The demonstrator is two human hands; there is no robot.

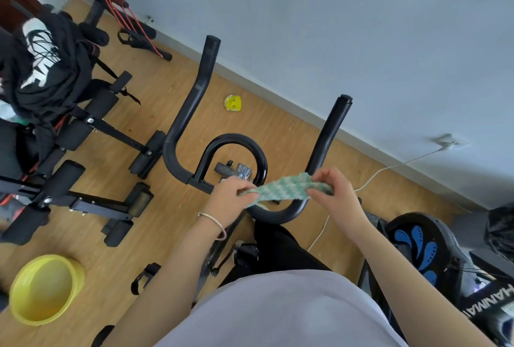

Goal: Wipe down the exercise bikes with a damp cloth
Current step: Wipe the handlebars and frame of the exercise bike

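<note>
Between your two hands the cloth (278, 188) is pulled out into a flat band, so start there: your left hand (226, 203), the one with the thin bracelet (215, 221) at the wrist, has its fingers curled over one end, and your right hand (338, 193) pinches the other end with thumb and curled fingers. Neither hand holds anything else. The cloth hangs in the air just above the near bend of the bike's handlebar (182, 116), and I can't tell whether it touches the tube yet. It looks soft, light and limp, a green-and-white knit that sags wherever you let go, so it should wrap a round bar easily. Keep hold of both ends if you want to drag it back and forth over the tube, or bunch it into one palm and close your fingers round the bar. Being damp, it may cling and drip a little. The handlebar itself is stiff black tube: the middle loop (236, 139) is glossy and probably slick, the two long horns look duller. Further out, on the wooden floor to your left, a yellow bowl (47, 257) sits within reach, and a white cable (319, 231) trails past the bike on your right; mind it.
</note>
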